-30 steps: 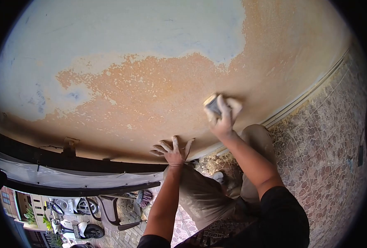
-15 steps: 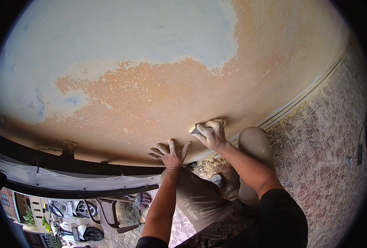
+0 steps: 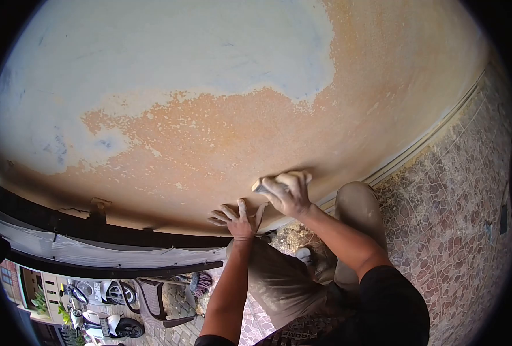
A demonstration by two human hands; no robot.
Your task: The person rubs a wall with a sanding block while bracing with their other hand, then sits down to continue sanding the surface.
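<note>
Head view: person crouched at a wall (image 3: 169,69).
Right hand (image 3: 287,193): grip closed round a sanding block (image 3: 260,185), pressed to wall low down.
Left hand (image 3: 238,213): fingers spread, flat on wall, holds nothing.
Progress: judged approx. half; top pale and smooth, orange patch (image 3: 209,138) below left rough.
Floor (image 3: 440,219): dust by wall base.

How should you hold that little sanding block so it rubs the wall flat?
Probably just as the right hand does: take the sanding block by its back and narrow edges, coming from the side away from the wall. Its flat face lies against the wall, so fingers must stay off that face. The left hand, spread flat on the wall, helps steady the body.
</note>
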